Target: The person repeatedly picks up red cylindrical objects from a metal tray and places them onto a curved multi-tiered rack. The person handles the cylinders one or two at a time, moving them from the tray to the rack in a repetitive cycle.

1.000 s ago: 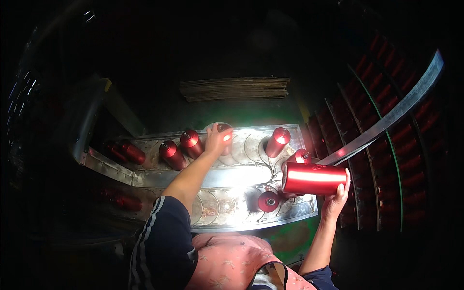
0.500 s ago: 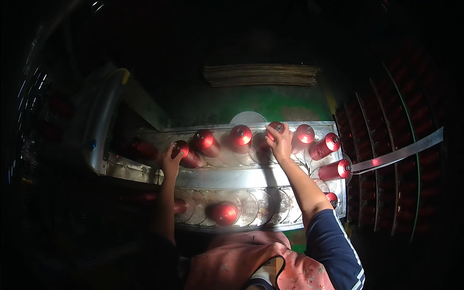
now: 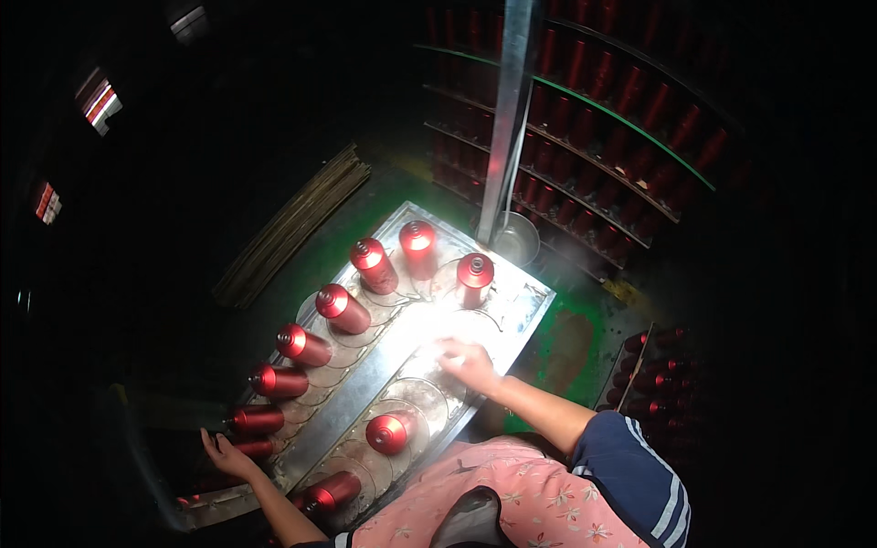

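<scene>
Nearer me now, my right hand [image 3: 470, 367] points toward ten o'clock, tips washed out, grip unreadable; at eight o'clock my left hand [image 3: 228, 457] splays empty beside shadowed bottles [image 3: 258, 420].

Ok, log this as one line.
left hand: open, near red bottles | right hand: over conveyor, no bottle held | rack: beyond conveyor

From afar, I watched the left hand [image 3: 230, 458] spread beside red bottles [image 3: 258, 420] on a metal conveyor [image 3: 350, 402], the right hand [image 3: 472, 367] above its brightly lit stretch.
</scene>
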`<state>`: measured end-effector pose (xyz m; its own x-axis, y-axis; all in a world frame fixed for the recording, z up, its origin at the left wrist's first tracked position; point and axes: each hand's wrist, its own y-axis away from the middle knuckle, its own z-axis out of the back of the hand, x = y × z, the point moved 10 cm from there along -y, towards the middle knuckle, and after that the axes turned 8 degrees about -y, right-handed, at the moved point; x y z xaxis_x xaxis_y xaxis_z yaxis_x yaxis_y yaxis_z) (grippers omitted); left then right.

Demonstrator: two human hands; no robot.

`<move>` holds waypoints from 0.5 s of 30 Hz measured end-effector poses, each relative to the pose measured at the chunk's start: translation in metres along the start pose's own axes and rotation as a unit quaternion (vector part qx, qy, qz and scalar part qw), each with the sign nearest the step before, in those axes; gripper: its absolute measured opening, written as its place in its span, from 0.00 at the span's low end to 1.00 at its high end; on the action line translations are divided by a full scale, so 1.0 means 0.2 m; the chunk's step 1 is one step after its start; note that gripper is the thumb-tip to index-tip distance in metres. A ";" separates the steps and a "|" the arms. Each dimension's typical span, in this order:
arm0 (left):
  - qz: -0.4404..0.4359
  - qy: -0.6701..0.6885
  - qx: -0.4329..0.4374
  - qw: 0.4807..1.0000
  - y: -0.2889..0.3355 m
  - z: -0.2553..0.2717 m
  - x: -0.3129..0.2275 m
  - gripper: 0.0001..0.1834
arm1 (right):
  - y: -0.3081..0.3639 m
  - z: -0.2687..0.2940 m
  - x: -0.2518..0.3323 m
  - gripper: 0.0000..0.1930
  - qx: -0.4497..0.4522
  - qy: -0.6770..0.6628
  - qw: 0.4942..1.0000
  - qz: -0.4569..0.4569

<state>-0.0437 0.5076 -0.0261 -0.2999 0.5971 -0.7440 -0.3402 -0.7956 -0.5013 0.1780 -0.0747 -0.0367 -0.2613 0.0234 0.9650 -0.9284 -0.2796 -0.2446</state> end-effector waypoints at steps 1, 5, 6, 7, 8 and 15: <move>0.022 0.066 0.050 0.996 0.09 -0.16 -0.31 0.19 | 0.15 0.23 -0.02 0.19 -0.066 -0.024 0.997 -0.019; 0.053 0.250 0.317 0.913 0.98 -0.76 -1.30 0.14 | 0.88 0.95 -0.12 0.14 -0.275 -0.023 0.958 -0.073; 0.056 0.303 0.407 0.860 1.29 -0.91 -1.50 0.14 | 1.09 1.10 -0.16 0.14 -0.324 -0.043 0.940 -0.096; 0.056 0.318 0.488 0.811 1.61 -1.01 -1.68 0.13 | 1.32 1.23 -0.18 0.14 -0.367 -0.003 0.926 -0.089; 0.055 0.328 0.562 0.757 1.93 -1.11 -1.86 0.13 | 1.52 1.37 -0.21 0.14 -0.405 0.036 0.910 -0.082; 0.013 0.211 0.841 0.499 3.71 -1.24 -2.46 0.11 | 2.95 1.82 -0.49 0.15 -0.648 0.023 0.730 -0.216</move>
<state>0.0727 -0.4029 -0.1420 -0.2306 0.2312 -0.9452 -0.7139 0.6199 0.3258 -0.2474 -0.5907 -0.2404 0.1490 -0.1194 0.9816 -0.3896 0.9053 0.1692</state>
